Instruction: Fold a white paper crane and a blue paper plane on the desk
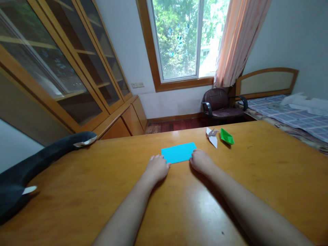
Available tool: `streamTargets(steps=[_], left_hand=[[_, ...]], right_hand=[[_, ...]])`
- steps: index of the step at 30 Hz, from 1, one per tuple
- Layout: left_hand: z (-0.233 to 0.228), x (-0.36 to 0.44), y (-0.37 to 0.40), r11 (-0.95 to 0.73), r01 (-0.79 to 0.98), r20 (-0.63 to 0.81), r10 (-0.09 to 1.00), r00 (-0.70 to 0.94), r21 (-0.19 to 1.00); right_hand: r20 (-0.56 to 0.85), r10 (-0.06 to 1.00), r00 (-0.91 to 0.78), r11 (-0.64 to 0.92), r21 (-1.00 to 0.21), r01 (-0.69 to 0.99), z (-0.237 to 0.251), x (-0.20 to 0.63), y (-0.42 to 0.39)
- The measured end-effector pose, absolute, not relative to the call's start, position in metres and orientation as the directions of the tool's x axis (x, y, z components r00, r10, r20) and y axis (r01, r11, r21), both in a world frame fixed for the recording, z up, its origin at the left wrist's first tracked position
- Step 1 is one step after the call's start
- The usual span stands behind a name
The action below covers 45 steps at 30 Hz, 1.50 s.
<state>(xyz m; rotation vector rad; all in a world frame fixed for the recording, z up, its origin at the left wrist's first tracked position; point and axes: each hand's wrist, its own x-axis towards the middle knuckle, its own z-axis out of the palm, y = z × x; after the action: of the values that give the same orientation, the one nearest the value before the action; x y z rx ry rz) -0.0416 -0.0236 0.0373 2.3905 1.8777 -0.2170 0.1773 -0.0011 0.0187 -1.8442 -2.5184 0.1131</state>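
Touching both hands' fingertips [167, 165]: blue paper [178, 152]

Single head view: looks forward-down across table [102, 191] toward window [179, 37]; hands near.

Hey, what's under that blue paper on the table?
The blue paper lies flat on the wooden table. Left hand and right hand press its near corners. Anything beneath the sheet is covered.

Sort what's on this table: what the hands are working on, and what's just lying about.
In hand: blue paper sheet, left hand and right hand on its near edge.

Lying about: white paper crane, green paper boat, dark plush toy.
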Motion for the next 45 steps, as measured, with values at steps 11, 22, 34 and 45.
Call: streamTargets(steps=[11, 22, 34, 45], left_hand=[[0.014, -0.005, -0.003, -0.092, 0.996, 0.009, 0.996, 0.092, -0.001], [0.002, -0.004, -0.003, -0.097, 0.99, 0.068, 0.994, 0.09, 0.106], [0.003, -0.01, 0.0, -0.08, 0.983, 0.061, 0.996, 0.071, 0.163], [0.001, -0.008, 0.0, -0.085, 0.983, 0.078, 0.994, 0.073, 0.165]], right_hand=[[0.013, 0.975, -0.224, 0.224, -0.14, 0.965, 0.011, 0.177, 0.006], [0.11, 0.958, -0.264, 0.276, -0.113, 0.955, 0.009, 0.179, 0.004], [0.137, 0.947, -0.292, 0.321, -0.302, 0.898, 0.001, 0.184, 0.01], [0.174, 0.952, -0.252, 0.302, -0.404, 0.864, -0.009, 0.189, 0.014]])
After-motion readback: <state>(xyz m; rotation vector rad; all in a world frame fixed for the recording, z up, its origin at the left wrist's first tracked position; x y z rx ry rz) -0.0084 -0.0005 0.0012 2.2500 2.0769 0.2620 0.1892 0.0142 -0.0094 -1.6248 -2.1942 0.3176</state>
